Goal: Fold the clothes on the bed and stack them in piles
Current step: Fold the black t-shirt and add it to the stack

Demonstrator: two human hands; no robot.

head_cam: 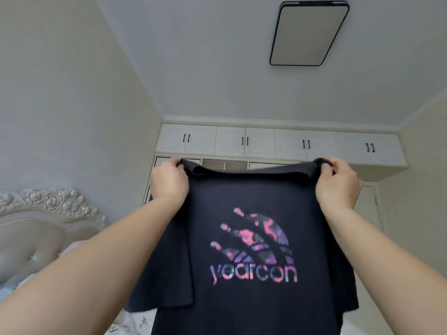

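Observation:
A black T-shirt [251, 194] with a pink and purple "yearcon" logo hangs in the air in front of me, its printed side facing me. My left hand [169, 181] grips its top left corner and my right hand [336, 182] grips its top right corner. Both arms are stretched forward and up. The shirt's sleeves hang down at both sides and its lower part runs out of the frame at the bottom. The bed surface is almost wholly hidden behind the shirt and my arms.
A cream padded headboard [36, 228] with carved roses stands at the lower left, with a bit of patterned bedding [135, 322] below it. White wall cupboards [278, 142] with black handles run across the far wall. A flat ceiling lamp [309, 32] is overhead.

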